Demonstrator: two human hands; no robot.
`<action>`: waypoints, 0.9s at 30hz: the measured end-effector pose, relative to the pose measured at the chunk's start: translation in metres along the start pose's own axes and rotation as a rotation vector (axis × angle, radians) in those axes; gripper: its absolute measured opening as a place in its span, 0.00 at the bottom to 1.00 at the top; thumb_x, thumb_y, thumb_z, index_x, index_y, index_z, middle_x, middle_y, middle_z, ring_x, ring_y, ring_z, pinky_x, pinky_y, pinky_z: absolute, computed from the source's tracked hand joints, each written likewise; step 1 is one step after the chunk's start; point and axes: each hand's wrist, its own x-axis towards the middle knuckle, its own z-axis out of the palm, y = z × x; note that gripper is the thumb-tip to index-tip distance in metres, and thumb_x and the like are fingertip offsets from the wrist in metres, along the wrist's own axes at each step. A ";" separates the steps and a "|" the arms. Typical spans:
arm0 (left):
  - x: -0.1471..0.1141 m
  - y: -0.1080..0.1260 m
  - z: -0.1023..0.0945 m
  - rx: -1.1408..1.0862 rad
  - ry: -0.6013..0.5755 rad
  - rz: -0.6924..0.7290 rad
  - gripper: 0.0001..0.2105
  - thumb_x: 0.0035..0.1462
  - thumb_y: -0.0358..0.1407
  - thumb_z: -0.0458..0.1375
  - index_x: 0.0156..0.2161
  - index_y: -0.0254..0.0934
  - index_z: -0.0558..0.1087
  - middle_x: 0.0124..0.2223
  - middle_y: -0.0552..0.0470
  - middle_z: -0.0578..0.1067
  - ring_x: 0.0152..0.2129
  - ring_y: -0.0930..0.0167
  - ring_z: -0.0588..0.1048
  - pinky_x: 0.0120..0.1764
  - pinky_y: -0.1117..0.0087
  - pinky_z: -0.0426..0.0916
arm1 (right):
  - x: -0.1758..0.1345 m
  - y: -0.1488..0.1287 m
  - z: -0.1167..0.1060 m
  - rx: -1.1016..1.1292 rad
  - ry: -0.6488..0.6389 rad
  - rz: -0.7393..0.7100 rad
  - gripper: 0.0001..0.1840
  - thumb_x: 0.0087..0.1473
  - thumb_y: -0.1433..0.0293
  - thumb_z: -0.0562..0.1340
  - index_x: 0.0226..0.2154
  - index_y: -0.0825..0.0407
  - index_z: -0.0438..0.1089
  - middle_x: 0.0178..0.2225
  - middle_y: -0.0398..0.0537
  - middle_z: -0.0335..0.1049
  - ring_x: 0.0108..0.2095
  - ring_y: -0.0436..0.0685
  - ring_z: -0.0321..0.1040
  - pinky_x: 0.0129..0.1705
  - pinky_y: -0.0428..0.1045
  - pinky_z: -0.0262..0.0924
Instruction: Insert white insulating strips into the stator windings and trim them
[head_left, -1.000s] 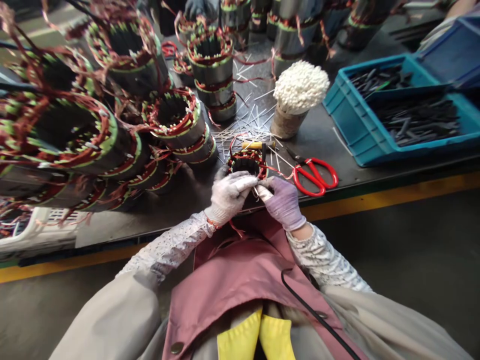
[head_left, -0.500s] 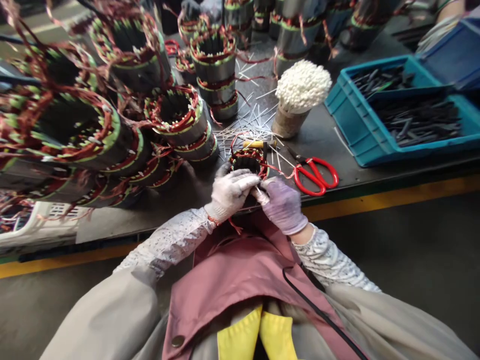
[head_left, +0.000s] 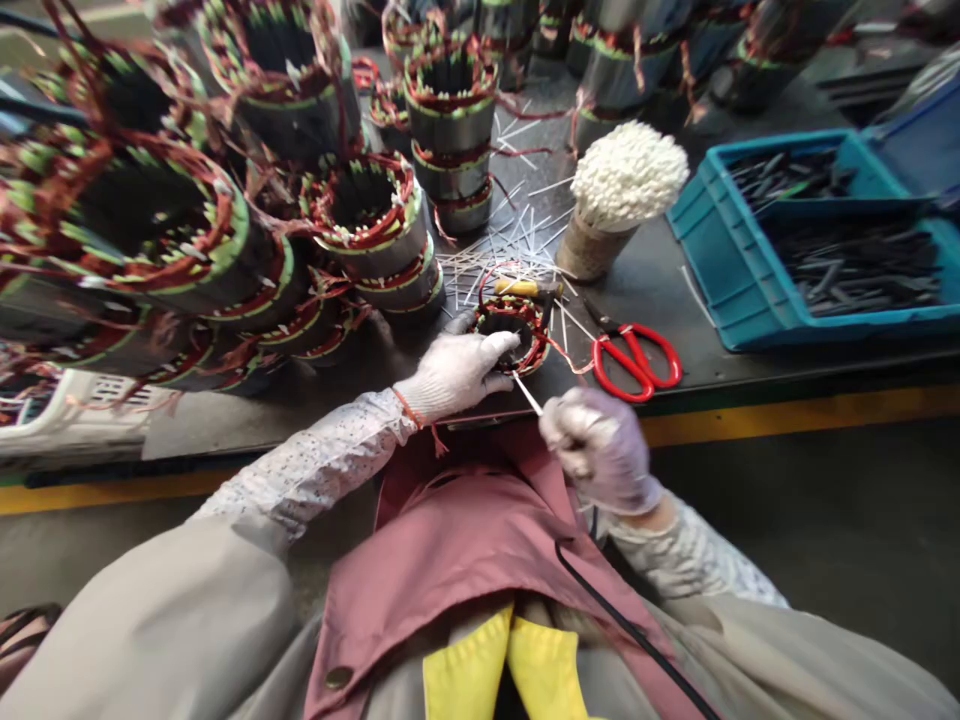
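Amid scissors (head_left: 637,358), sticks (head_left: 525,263) & coil stacks (head_left: 397,247), L hand (head_left: 456,374) grips coil ring (head_left: 538,352), R hand (head_left: 600,447) clenched on wht strand (head_left: 528,394).

Stacks of wire-wound metal cores (head_left: 454,132) crowd a dark tabletop (head_left: 654,272) in what appears to be a factory workshop. A teal parts bin (head_left: 709,245), red-handled scissors (head_left: 639,352) and scattered white sticks (head_left: 517,252) share the surface, and the person's hands (head_left: 455,372) wear work gloves (head_left: 600,445).

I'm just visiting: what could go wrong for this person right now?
The white strand between the wound ring and the right hand looks straight, so it might slip or snap. The red-handled scissors lie near the table's front edge, close to that hand, and could get knocked off.
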 end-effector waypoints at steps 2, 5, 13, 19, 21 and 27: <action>0.002 0.002 -0.005 0.043 -0.029 0.045 0.22 0.59 0.44 0.62 0.56 0.39 0.70 0.40 0.48 0.81 0.39 0.64 0.80 0.59 0.55 0.62 | 0.027 -0.016 -0.003 0.135 0.105 -0.061 0.16 0.51 0.66 0.60 0.18 0.51 0.55 0.16 0.36 0.56 0.10 0.41 0.43 0.11 0.41 0.35; -0.001 0.000 -0.017 0.149 -0.037 0.170 0.21 0.60 0.40 0.61 0.57 0.37 0.69 0.49 0.43 0.78 0.48 0.61 0.76 0.56 0.57 0.65 | 0.076 -0.036 -0.019 0.090 0.253 0.000 0.16 0.50 0.67 0.60 0.18 0.51 0.54 0.16 0.36 0.54 0.11 0.41 0.43 0.11 0.41 0.38; 0.013 -0.045 -0.029 0.243 -0.013 0.516 0.12 0.64 0.43 0.56 0.49 0.44 0.76 0.41 0.51 0.81 0.33 0.70 0.76 0.30 0.72 0.66 | 0.130 -0.064 -0.092 -1.213 0.709 -0.709 0.17 0.54 0.60 0.64 0.42 0.55 0.73 0.46 0.58 0.70 0.44 0.58 0.66 0.47 0.55 0.62; 0.013 -0.049 -0.014 0.185 0.093 0.507 0.16 0.65 0.42 0.56 0.56 0.45 0.72 0.39 0.50 0.80 0.32 0.70 0.73 0.28 0.72 0.63 | 0.155 -0.080 -0.088 -1.617 0.610 -0.520 0.24 0.53 0.56 0.67 0.46 0.56 0.74 0.51 0.60 0.67 0.50 0.64 0.62 0.49 0.59 0.59; 0.008 -0.048 -0.014 0.187 0.072 0.502 0.17 0.65 0.36 0.55 0.58 0.49 0.71 0.43 0.51 0.80 0.34 0.70 0.74 0.29 0.73 0.64 | 0.156 -0.080 -0.091 -1.672 0.595 -0.506 0.21 0.55 0.57 0.65 0.44 0.57 0.74 0.50 0.61 0.67 0.50 0.64 0.61 0.48 0.59 0.58; 0.007 -0.042 -0.026 0.143 -0.094 0.464 0.19 0.63 0.33 0.56 0.59 0.49 0.70 0.51 0.50 0.78 0.41 0.67 0.75 0.36 0.71 0.68 | 0.156 -0.070 -0.109 -1.642 0.540 -0.572 0.20 0.59 0.57 0.61 0.35 0.59 0.77 0.45 0.61 0.72 0.46 0.61 0.65 0.46 0.57 0.58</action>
